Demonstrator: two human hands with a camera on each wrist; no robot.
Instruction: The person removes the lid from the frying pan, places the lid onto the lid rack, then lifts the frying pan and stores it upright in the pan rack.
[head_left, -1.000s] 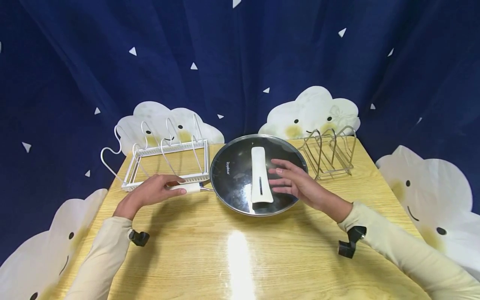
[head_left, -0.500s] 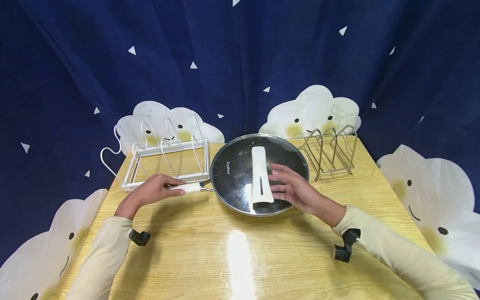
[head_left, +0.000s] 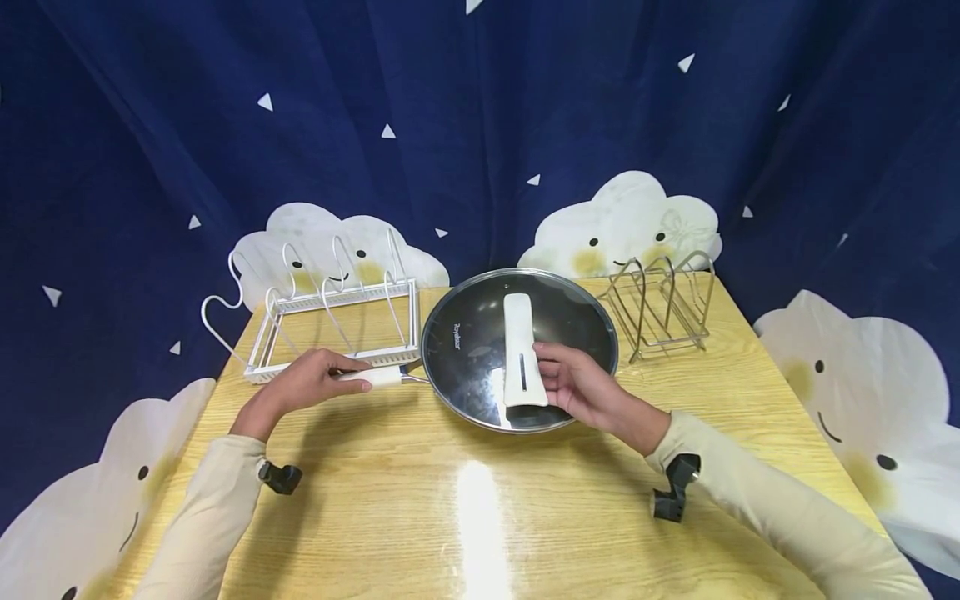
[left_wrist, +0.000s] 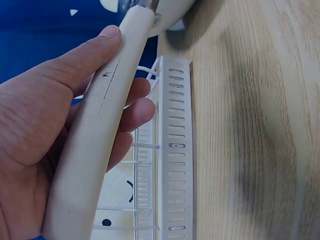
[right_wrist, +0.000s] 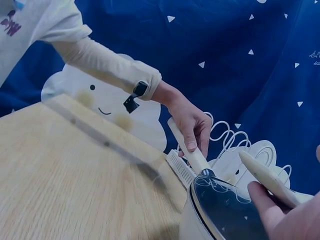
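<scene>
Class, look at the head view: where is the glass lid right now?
The glass lid sits on the pan at the table's far middle, between the white rack and the wire rack; the right hand holds its white handle.

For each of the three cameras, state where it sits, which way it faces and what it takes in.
Head: worn on the head, looks forward and down at the table, the lidded pan, two racks, both hands and sleeves.
Left wrist: on the left wrist, looks along the left hand gripping the pan handle beside the white rack.
Right wrist: on the right wrist, faces left across the table; shows right fingers at the lid handle.
Shared: all three show the left hand on the pan handle.
</scene>
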